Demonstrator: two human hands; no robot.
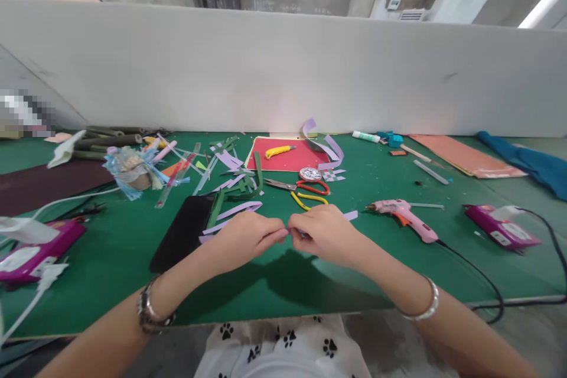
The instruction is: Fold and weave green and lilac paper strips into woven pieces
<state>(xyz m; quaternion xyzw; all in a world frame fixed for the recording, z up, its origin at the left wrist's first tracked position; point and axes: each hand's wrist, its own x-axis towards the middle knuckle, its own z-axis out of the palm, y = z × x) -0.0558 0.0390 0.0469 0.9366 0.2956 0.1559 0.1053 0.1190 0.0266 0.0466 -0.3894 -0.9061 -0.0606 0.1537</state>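
My left hand (pixel 252 233) and my right hand (pixel 325 233) meet fingertip to fingertip above the front of the green table (pixel 274 289). Both are closed in a pinch, and whatever lies between the fingers is too small and hidden to make out. Purple paper strips (pixel 234 210) lie beside my left hand, and another purple strip end (pixel 351 215) shows behind my right hand. Just beyond the hands are yellow-handled scissors (pixel 310 198), partly hidden, and open scissors with red handles (pixel 316 188). A black phone (pixel 183 233) lies by my left wrist.
A yellow utility knife (pixel 279 152) rests on red paper (pixel 305 159). To the right are a pink glue gun (pixel 407 215) and a purple power strip (pixel 500 227) with a trailing cord. Another power strip (pixel 44 248) and a raffia bundle (pixel 135 171) sit left. A white partition (pixel 283 71) stands behind.
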